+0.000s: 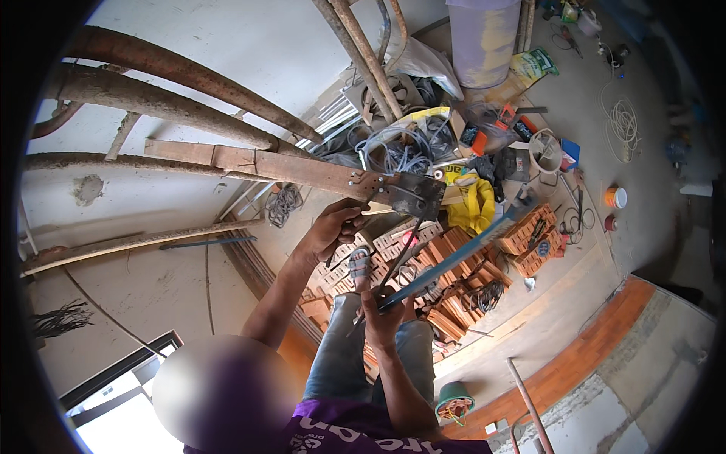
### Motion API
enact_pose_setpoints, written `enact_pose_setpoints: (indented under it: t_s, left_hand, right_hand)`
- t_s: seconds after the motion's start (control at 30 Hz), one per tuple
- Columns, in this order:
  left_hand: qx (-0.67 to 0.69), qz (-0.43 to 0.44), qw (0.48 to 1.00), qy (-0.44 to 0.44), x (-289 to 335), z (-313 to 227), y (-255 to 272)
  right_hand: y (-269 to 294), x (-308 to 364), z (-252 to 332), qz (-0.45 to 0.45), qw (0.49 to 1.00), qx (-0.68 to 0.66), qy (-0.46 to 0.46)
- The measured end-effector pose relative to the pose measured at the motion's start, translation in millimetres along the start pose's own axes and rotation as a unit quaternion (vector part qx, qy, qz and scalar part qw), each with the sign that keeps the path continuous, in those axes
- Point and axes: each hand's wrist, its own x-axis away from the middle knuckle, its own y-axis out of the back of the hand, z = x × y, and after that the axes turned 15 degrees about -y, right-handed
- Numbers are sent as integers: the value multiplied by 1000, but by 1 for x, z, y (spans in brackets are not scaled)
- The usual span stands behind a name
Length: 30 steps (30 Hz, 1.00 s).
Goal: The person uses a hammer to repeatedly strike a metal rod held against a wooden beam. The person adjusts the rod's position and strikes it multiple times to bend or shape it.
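Note:
A wooden plank (295, 172) runs across in front of me, with metal pins near its right end and a dark metal block (416, 195) fixed there. Just below the pins, my left hand (338, 227) is closed on a thin dark steel rod. My right hand (382, 318), lower and nearer my legs, is closed around the end of a long blue metal bar (461, 253) that slants up to the right. A thin dark rod (403, 253) reaches from the block down to my right hand; whether it joins the left rod I cannot tell.
Stacked orange bricks (446, 272) lie below the plank around my feet. Rusty pipes (166, 110) stand at the left. Beyond are a yellow bag (475, 206), a white bucket (545, 151) and a tall pale bin (484, 45). A green bucket (454, 399) sits near right.

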Motion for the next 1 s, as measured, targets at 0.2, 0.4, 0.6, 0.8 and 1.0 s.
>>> enact_pose_setpoints:
  t_s: [0.2,0.4,0.6,0.8,1.0]
  left_hand:
    - [-3,49,999,21,7,-30,3]
    - [-66,52,996,-36,38,-39,-17]
    - [-179,-2,970,-161,61,12,-3]
    - [-16,8,986,-168,62,54,-27]
    - [-5,-34,979,-203,64,51,-37]
  right_hand:
    - [-15,12,10,7,1000,25,-8]
    - [1,5,-23,7,998,42,-45]
    - [85,-25,72,-139,932,323,91]
    - [133,-86,170,-91,825,525,192]
    - [142,-45,161,-120,830,533,109]
